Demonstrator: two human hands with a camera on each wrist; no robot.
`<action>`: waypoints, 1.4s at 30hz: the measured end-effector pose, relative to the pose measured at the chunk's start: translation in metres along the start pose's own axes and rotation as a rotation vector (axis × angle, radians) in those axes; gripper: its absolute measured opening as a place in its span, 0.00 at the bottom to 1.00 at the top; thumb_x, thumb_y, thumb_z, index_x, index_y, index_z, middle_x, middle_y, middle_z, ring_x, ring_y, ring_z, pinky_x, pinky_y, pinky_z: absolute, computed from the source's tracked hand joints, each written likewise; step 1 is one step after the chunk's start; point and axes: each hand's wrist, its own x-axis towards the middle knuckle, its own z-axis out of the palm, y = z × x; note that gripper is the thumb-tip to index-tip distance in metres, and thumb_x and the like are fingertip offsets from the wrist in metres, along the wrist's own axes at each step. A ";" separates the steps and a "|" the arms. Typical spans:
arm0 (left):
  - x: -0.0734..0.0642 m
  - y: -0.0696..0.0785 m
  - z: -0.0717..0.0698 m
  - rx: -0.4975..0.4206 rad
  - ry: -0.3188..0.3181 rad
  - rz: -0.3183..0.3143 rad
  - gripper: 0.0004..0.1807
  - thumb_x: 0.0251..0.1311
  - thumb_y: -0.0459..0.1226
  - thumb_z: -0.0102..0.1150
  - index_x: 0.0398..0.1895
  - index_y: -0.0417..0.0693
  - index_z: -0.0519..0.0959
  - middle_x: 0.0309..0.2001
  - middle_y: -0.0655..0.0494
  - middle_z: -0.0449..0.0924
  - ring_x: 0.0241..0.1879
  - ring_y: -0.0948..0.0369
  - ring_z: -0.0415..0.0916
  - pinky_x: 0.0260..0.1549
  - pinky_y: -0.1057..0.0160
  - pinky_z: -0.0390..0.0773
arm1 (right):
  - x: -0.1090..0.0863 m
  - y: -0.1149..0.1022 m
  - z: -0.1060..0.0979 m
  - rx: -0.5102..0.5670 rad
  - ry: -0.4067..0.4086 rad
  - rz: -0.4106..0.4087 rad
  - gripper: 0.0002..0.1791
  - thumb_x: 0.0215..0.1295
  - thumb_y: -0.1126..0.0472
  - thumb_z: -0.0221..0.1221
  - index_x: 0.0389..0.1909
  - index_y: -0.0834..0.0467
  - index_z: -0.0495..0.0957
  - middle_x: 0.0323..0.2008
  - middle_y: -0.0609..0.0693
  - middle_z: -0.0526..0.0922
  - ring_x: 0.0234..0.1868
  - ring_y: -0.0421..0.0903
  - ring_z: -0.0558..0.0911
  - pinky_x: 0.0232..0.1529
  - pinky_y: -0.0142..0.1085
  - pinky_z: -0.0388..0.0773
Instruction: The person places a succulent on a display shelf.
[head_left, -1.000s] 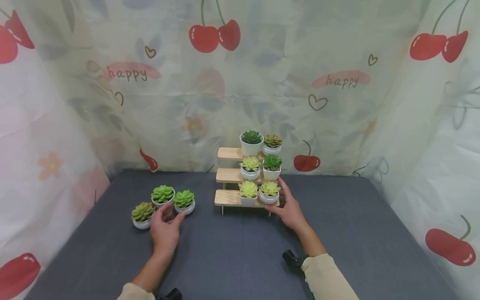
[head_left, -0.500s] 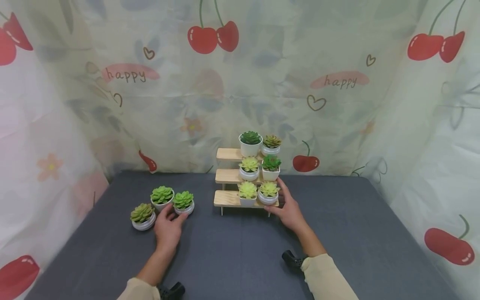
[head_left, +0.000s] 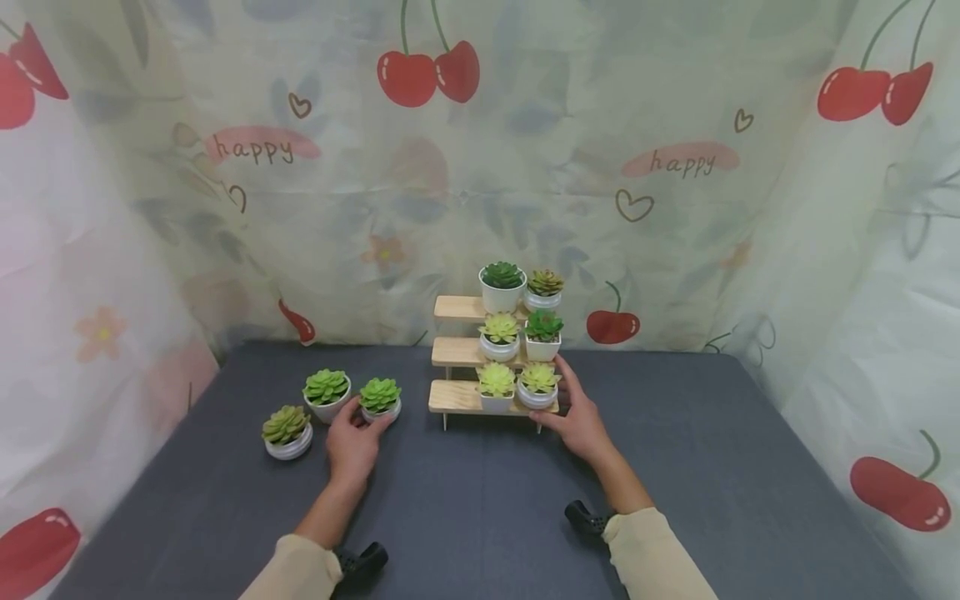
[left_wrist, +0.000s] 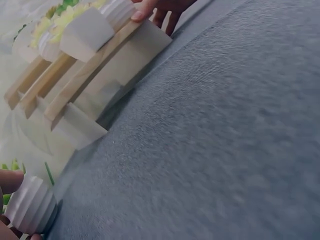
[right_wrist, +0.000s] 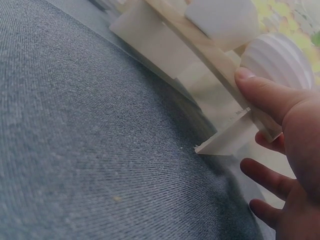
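Observation:
My left hand holds a small bright green potted succulent between thumb and fingers, left of the stand. Its ribbed white pot sits low over the cloth in the left wrist view. My right hand grips the right end of the three-tier wooden plant stand. In the right wrist view, the thumb lies on the bottom board's front edge, beside a ribbed pot. Potted succulents fill the right part of every tier, two per board.
Two more potted succulents stand left of my left hand: a green one and an olive one. The dark grey cloth covers the table. A cherry-print curtain hangs behind and at both sides.
My left hand has closed on the bright green succulent and moved it to the right, away from the other two. The right hand has stayed at the stand.

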 end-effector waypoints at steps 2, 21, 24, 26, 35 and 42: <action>0.003 0.001 0.003 0.006 -0.016 -0.001 0.33 0.53 0.34 0.71 0.63 0.36 0.71 0.55 0.35 0.75 0.54 0.46 0.74 0.51 0.49 0.73 | 0.000 0.000 0.000 0.005 0.001 0.003 0.58 0.53 0.55 0.73 0.77 0.35 0.44 0.57 0.59 0.74 0.58 0.59 0.76 0.48 0.54 0.75; 0.015 -0.002 0.015 0.087 -0.029 0.007 0.36 0.51 0.37 0.73 0.64 0.37 0.71 0.55 0.38 0.76 0.53 0.47 0.73 0.52 0.49 0.70 | 0.000 -0.001 0.002 0.011 0.003 -0.006 0.58 0.52 0.57 0.74 0.76 0.34 0.45 0.56 0.59 0.74 0.56 0.58 0.77 0.45 0.51 0.77; 0.015 -0.003 0.016 0.090 -0.026 0.016 0.36 0.52 0.39 0.72 0.63 0.37 0.71 0.54 0.38 0.76 0.53 0.47 0.73 0.52 0.49 0.70 | 0.000 0.000 0.002 0.003 0.002 0.003 0.58 0.52 0.56 0.74 0.76 0.34 0.45 0.56 0.59 0.74 0.56 0.58 0.77 0.45 0.51 0.77; 0.014 -0.004 0.017 0.088 -0.024 0.016 0.35 0.52 0.39 0.72 0.63 0.37 0.71 0.55 0.38 0.76 0.53 0.47 0.73 0.52 0.49 0.71 | 0.000 -0.001 0.002 0.003 0.002 0.004 0.58 0.52 0.56 0.74 0.76 0.34 0.45 0.56 0.59 0.74 0.56 0.58 0.77 0.45 0.51 0.77; 0.008 0.003 0.016 0.043 -0.029 -0.004 0.35 0.54 0.40 0.71 0.64 0.37 0.70 0.57 0.38 0.74 0.56 0.46 0.72 0.51 0.49 0.73 | -0.001 -0.001 0.002 0.001 -0.003 0.002 0.58 0.53 0.55 0.74 0.76 0.35 0.45 0.56 0.59 0.74 0.55 0.58 0.78 0.46 0.52 0.76; 0.000 0.018 0.018 -0.034 -0.029 0.014 0.36 0.53 0.39 0.72 0.64 0.37 0.71 0.58 0.38 0.74 0.57 0.46 0.72 0.51 0.50 0.74 | -0.001 -0.001 0.000 0.011 -0.001 -0.011 0.57 0.53 0.56 0.73 0.76 0.34 0.45 0.57 0.59 0.74 0.56 0.58 0.77 0.46 0.52 0.76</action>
